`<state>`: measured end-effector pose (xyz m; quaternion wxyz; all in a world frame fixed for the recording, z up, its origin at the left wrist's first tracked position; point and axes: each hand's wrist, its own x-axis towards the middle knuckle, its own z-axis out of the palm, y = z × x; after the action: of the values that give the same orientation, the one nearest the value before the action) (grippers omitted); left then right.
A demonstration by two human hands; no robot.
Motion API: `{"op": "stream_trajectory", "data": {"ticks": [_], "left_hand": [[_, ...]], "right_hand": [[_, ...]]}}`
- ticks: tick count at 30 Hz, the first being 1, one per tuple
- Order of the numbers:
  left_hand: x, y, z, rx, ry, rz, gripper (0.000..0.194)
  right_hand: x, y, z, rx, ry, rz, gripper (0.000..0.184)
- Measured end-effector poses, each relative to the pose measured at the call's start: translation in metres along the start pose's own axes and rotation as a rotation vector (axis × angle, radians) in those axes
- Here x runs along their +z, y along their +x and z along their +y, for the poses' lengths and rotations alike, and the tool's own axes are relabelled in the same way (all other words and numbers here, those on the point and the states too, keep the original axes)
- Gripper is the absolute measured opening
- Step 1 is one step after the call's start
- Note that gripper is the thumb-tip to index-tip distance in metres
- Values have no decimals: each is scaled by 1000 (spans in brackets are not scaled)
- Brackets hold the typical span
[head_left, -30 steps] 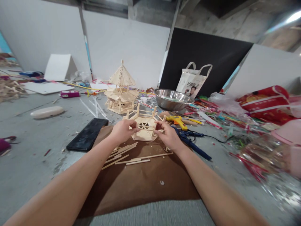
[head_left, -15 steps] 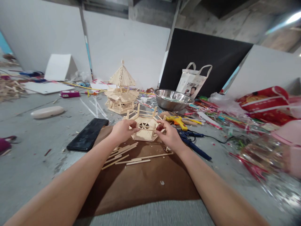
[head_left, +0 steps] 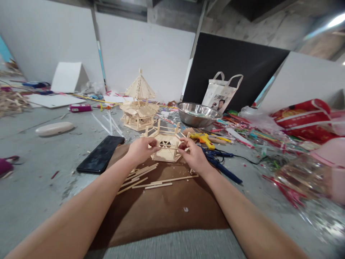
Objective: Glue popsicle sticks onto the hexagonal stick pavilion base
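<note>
A thin wooden stick [head_left: 169,148] was held level between the two hands, one end pinched narrowly by the thumb and fingers of the left hand [head_left: 142,148] and the other by those of the right hand [head_left: 192,154]; it was seen in front of the near side of a many-sided wooden frame [head_left: 165,157] with short upright posts, though whether the two were touching could not be told. The frame was set at the far part of a brown sheet [head_left: 161,212], on which loose sticks [head_left: 172,179] were scattered nearer the wearer. A black phone [head_left: 100,154] was laid to the left, partly over the sheet's edge, while a yellow glue gun [head_left: 203,139] and a dark blue tool [head_left: 219,165] were placed just beside the right hand. Behind the frame, a roofed stick model [head_left: 140,91] was stood upright, with a metal bowl [head_left: 198,117] positioned to its right
</note>
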<state>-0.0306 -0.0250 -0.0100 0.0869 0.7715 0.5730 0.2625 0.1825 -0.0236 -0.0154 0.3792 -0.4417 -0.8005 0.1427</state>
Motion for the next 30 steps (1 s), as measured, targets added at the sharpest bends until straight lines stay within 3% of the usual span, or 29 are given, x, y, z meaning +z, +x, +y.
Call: {"op": "stream_trajectory", "data": {"ticks": [2, 4, 6, 8, 10, 14, 21, 30], "left_hand": [[0, -3, 3, -2, 12, 66, 29], [-2, -8, 11, 48, 50, 250, 37], [-4, -14, 23, 174, 129, 451, 35], [-5, -21, 37, 357, 194, 484, 28], [-3, -26, 49, 467, 256, 447, 25], [6, -29, 60, 552, 258, 303, 25], [11, -30, 55, 380, 156, 111, 28], [21, -31, 57, 276, 157, -96, 28]], "right_hand": [[-1, 1, 0, -3, 17, 9, 34], [-3, 1, -1, -27, 25, 19, 34], [-6, 1, -5, -63, 6, 21, 35], [-10, 1, -12, -104, -31, 8, 36], [-15, 1, -21, -144, -58, -27, 38], [-22, -2, -40, -168, -54, -106, 40], [-25, -10, -42, -109, 26, -164, 40], [-13, -27, -34, -33, 84, -165, 40]]}}
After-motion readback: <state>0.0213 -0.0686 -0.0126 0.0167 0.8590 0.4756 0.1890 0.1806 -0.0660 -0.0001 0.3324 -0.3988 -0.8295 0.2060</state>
